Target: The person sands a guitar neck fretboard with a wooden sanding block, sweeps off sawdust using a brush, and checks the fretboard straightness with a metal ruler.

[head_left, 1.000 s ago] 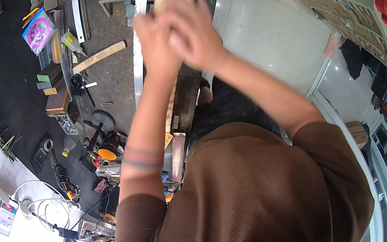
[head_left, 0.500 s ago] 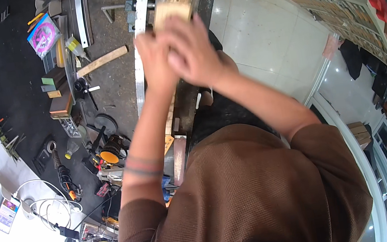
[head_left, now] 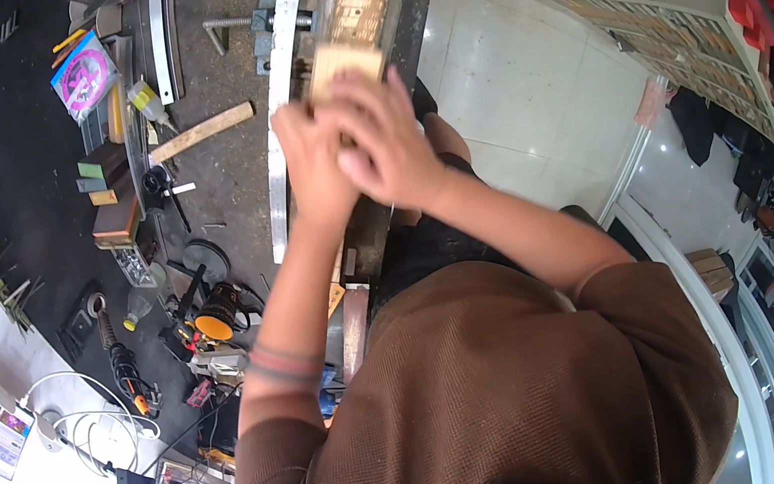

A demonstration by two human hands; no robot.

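Both my hands press together on a pale wooden block (head_left: 345, 63) at the bench's right edge. My left hand (head_left: 312, 165) is closed at the block's near end, beside a long silver metal bar (head_left: 279, 87). Lapping over it, my right hand (head_left: 387, 146) is closed too, its fingers slightly blurred. Beyond the block shows a pale wooden workpiece (head_left: 362, 9) with dark spots and streaks; the block covers its nearer part. How the fingers wrap the block's near end is hidden.
A blue clamp (head_left: 263, 37) with a bent handle stands left of the bar. On the dark bench (head_left: 231, 181) lie a wooden stick (head_left: 203, 132), a glue bottle (head_left: 149, 105), a soldering iron (head_left: 125, 359) and a yellow-faced round tool (head_left: 215, 326). Tiled floor (head_left: 499, 52) lies to the right.
My two hands and the wooden block have moved toward my body along the workpiece, so more of its far end shows. The whole view has shifted slightly.
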